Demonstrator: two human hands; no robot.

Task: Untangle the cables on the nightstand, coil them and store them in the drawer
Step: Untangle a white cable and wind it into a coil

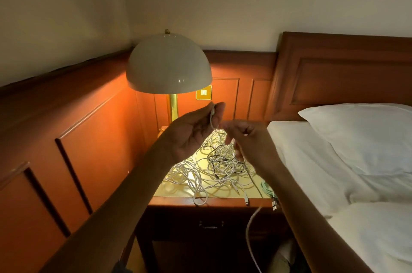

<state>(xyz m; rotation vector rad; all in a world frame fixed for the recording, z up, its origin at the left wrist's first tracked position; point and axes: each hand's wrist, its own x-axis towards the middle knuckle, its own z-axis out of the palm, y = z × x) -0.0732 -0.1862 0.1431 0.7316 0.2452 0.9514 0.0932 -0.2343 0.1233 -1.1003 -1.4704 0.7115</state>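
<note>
Loose white cable dangles nearest me, its upper end pinched in my left hand and, it seems, in my blurred right hand; tangle heaped on nightstand, nothing coiled, drawer shut, so barely begun.

Bedroom, poss. hotel rm. Shown by: bed w/ pillow, wood headboard; nightstand w/ drawer set beside; lit lamp; walls clad in panelling; brass switch.
</note>
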